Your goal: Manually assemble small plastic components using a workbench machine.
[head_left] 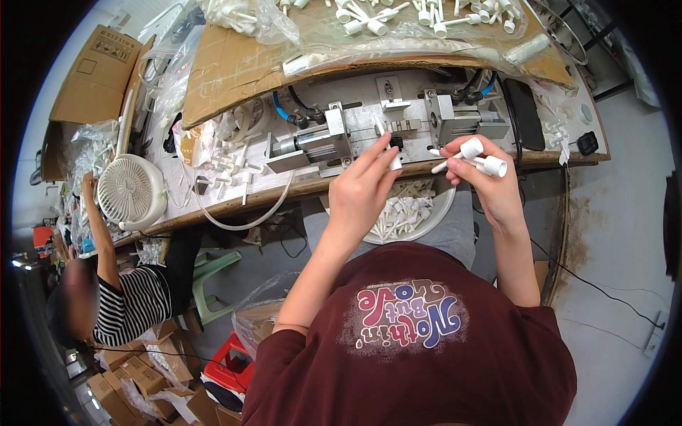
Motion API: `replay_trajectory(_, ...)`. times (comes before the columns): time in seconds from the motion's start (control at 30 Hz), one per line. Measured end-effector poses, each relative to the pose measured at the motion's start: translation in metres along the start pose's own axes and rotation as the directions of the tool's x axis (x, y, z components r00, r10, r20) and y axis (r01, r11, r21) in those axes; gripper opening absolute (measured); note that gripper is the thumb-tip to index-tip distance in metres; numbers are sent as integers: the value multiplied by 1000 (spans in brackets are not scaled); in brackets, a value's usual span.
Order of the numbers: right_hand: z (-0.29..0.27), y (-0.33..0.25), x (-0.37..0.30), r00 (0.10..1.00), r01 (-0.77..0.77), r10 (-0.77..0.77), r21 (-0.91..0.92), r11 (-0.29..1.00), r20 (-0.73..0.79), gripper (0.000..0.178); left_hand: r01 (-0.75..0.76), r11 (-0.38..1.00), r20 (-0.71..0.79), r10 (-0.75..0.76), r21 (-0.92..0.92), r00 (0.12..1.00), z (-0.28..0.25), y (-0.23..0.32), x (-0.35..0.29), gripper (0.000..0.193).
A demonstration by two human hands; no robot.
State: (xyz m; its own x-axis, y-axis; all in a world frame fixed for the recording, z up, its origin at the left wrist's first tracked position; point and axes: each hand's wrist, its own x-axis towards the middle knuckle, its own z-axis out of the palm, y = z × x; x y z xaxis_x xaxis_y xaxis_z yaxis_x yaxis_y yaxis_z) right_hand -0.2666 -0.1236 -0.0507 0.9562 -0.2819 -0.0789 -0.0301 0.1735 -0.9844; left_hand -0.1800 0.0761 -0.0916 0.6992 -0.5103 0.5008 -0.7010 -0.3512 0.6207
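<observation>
A small white plastic piece [395, 162] sits at the metal press machine [383, 128], pinched by the left hand [362, 190]. The right hand [490, 181] pinches two more white pieces [472, 157], waiting. A bowl [444, 209] below holds many pieces, and lots more lie in the bag [398, 21] above, so plenty looks left.
</observation>
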Motion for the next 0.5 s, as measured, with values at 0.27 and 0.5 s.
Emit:
replay_trajectory(0.27,13,-3,-7,981,186,-193,-171,968,-23,15,-152,891,115,113,427,987,18,-10,-4,25)
replay_trajectory(0.5,14,4,-13,910,369,-415,-441,818,-8,18,-156,869,148,97,470,984,20,-1,4,26)
